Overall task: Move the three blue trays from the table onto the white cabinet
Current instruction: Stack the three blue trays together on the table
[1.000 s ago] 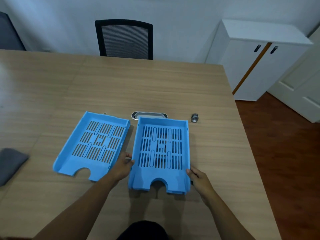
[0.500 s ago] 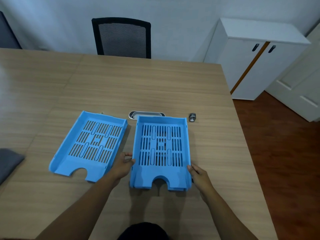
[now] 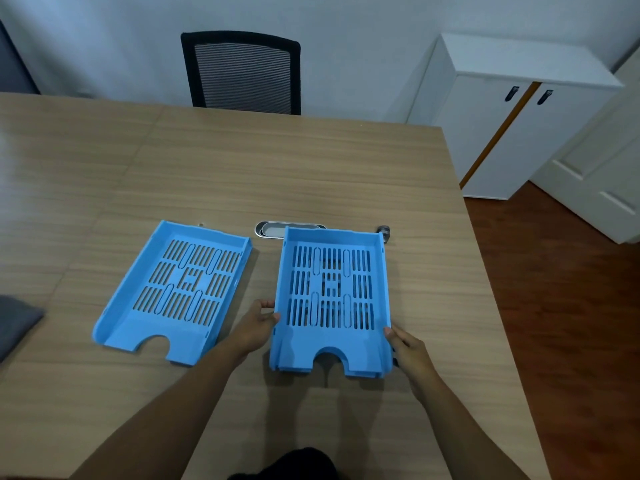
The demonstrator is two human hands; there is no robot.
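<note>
Blue trays all remain on the table — none on the cabinet. Left hand and right hand clasp the stack; single tray lies beside.

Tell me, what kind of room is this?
Probably an office or meeting room. There is a big wooden table with a black mesh office chair behind it, blue paper trays on top, and a white cabinet by the wall.
</note>
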